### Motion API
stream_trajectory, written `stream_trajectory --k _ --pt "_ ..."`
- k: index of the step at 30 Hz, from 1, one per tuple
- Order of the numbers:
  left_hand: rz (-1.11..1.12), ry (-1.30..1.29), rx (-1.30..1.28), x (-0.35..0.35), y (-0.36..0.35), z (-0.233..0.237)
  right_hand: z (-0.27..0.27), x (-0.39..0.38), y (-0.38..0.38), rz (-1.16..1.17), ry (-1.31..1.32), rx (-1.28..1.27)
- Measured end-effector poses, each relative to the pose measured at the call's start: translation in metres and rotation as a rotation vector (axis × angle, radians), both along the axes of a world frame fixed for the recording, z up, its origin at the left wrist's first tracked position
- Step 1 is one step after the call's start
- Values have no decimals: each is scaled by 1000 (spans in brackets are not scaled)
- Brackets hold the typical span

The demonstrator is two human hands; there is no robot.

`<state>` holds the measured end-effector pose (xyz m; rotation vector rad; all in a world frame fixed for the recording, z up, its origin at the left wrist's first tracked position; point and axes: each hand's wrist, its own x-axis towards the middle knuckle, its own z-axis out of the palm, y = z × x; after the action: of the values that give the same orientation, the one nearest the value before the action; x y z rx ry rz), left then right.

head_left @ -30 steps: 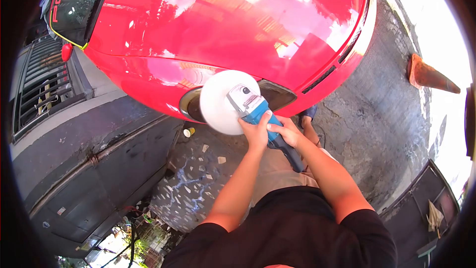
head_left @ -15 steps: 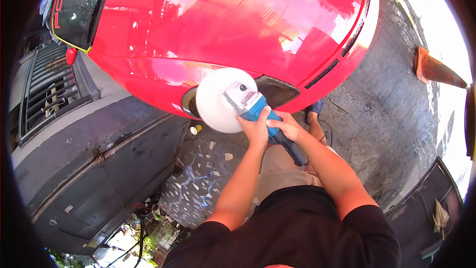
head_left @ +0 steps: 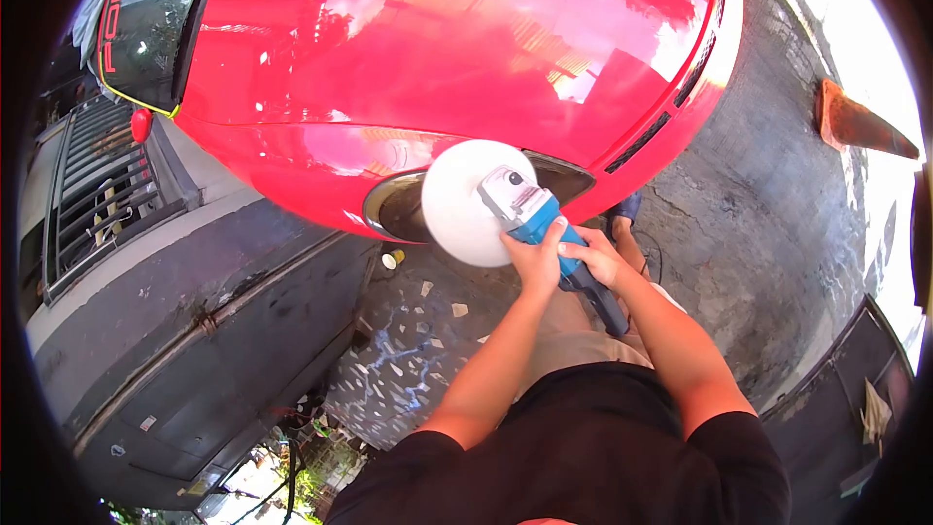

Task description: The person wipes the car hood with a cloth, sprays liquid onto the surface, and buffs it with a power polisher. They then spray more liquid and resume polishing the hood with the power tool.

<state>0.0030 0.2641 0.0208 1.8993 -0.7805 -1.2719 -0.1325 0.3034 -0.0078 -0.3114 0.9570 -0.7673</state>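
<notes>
Both hands grip a blue and grey power polisher [head_left: 539, 221] with a large round white pad [head_left: 457, 199]. My left hand [head_left: 535, 261] is closed around the body behind its silver head. Just behind it, my right hand [head_left: 595, 255] wraps the blue body where the dark handle begins. The pad is over the front corner of a red car [head_left: 389, 68] and hides part of a dark opening there. A dark headlight panel [head_left: 562, 178] shows to the pad's right. Whether the pad touches the paint cannot be told from here.
A small yellow-and-white cup [head_left: 393, 259] lies on the ground left of the pad. An orange traffic cone [head_left: 860, 122] lies at the far right. A grey wall [head_left: 224, 272] and barred window [head_left: 107, 185] stand close on the left. A person's foot [head_left: 627, 206] shows beside the car.
The polisher and both hands have moved right along the car's corner and slightly down in view. More of the dark opening left of the pad now shows. The grip looks unchanged.
</notes>
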Motion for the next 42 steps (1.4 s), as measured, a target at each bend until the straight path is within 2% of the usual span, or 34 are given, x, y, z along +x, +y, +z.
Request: stream_trajectory --k 3,6,8,12,16,21,24,34,42 --pt "14 -47 20 -1 -2 9 8 3 -5 -5 -25 21" --pt "89 -97 -23 21 -33 18 20 21 -43 61 -29 -8" --pt "182 -39 -60 43 -82 55 40 50 -96 140 -54 17" --pt "163 -55 -75 83 -144 90 82 81 -162 161 -164 33" --pt "159 108 -45 105 -162 113 92 99 -190 203 -145 -9" --pt "130 114 -44 106 -147 100 84 100 -170 152 -119 -26" --pt "141 18 -34 85 -135 83 74 82 -152 116 -136 44" --pt "130 -32 24 17 -68 49 56 15 -81 98 -70 151" --pt "61 38 104 -13 -13 16 30 -17 -19 -22 -70 148"
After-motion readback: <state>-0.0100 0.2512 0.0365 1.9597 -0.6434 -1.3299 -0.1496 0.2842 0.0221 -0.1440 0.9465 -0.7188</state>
